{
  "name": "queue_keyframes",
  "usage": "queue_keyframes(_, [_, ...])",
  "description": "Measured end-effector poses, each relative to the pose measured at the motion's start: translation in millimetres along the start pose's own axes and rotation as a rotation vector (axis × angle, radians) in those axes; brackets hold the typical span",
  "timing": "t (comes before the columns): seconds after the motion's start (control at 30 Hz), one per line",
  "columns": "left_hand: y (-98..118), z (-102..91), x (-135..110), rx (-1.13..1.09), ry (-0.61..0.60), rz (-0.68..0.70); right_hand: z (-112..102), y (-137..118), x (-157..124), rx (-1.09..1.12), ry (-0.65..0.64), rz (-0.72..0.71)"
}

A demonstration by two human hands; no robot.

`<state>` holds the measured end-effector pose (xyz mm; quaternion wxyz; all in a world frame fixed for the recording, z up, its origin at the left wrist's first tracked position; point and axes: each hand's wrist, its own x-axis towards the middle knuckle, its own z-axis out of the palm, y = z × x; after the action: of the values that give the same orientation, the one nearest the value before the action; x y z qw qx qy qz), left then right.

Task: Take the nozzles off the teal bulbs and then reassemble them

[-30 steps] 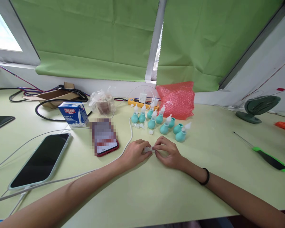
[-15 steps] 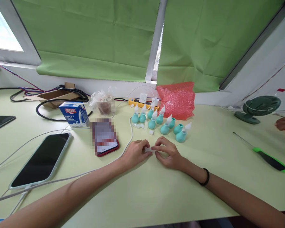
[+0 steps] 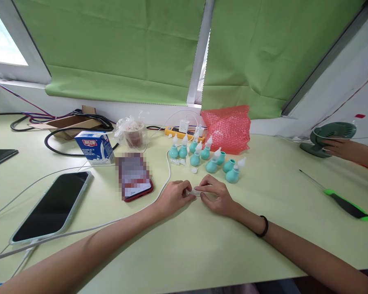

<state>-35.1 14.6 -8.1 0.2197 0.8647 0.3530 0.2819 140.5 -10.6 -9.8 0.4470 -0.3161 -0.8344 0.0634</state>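
Observation:
At the middle of the table, a small translucent plastic piece (image 3: pixel 194 193) lies between my two hands. My left hand (image 3: pixel 174 197) pinches its left end with thumb and curled fingers. Thumb and fingertips of my right hand (image 3: pixel 217 197) close on its right end and partly cover it; its exact shape is hidden. Just beyond stand several teal squeeze bulbs, most topped with clear pointed tips, like nasal aspirators; the nearest teal bulb (image 3: pixel 232 176) is one of these. An open teal bulb (image 3: pixel 228 165) has no tip. A loose clear tube (image 3: pixel 175 161) lies beside them.
A red-cased phone (image 3: pixel 138 188), a larger phone (image 3: pixel 50 208) and a milk carton (image 3: pixel 95 148) are at left, with a white cable (image 3: pixel 122 219). Behind are a red bubble-wrap bag (image 3: pixel 227 128) and power strip (image 3: pixel 179 134). At right, another person's hand (image 3: pixel 340 148) meets a green fan (image 3: pixel 334 130), near a screwdriver (image 3: pixel 346 205).
The other person's hand has reached leftward from the right edge to the fan, which now faces differently. My hands stay on the plastic piece with barely any movement.

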Motion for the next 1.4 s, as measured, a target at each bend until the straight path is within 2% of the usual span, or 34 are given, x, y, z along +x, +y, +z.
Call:
queue_keyframes(0.23, [-0.4,0.2,-0.1,0.011,-0.007,0.006,1.8,3.0,-2.8,-0.020,-0.002,-0.024])
queue_keyframes(0.4, [-1.0,0.5,-0.1,0.019,-0.002,0.009,1.1,0.5,-1.4,-0.009,-0.012,0.009])
queue_keyframes(0.63, [-2.3,1.8,-0.3,0.021,0.006,0.019,1.4,0.0,-0.8,-0.012,0.033,-0.034])
queue_keyframes(1.0, [-0.6,0.8,-0.2,0.022,0.007,0.008,1.9,0.4,-3.4,-0.012,0.030,-0.007])
queue_keyframes(1.4, [1.2,-0.4,-1.1,0.027,0.002,0.008,2.9,-1.1,-2.7,-0.083,-0.058,0.015])
